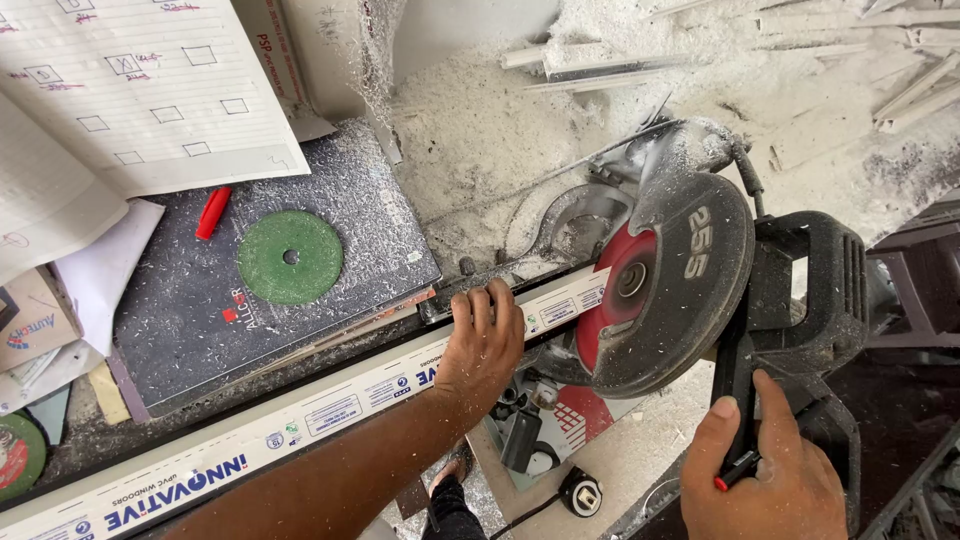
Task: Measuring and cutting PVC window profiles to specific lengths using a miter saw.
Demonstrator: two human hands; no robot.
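Head cam: left hand (482,345) lies flat, fingers spread, pressing the white profile strip (300,425) just at 9 o'clock of saw blade guard (680,285). Right hand (765,470) at 5 o'clock, fist closed round the saw handle (738,400), thumb up. Green disc (290,257) at 10 o'clock.

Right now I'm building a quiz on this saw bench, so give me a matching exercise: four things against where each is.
Things:
1. left hand
2. right hand
3. green disc
4. red marker

Places:
A. flat on the dark board
B. on the saw's handle
C. beside the paper sheet's edge
D. pressing the white profile

Pairs: 1-D, 2-B, 3-A, 4-C
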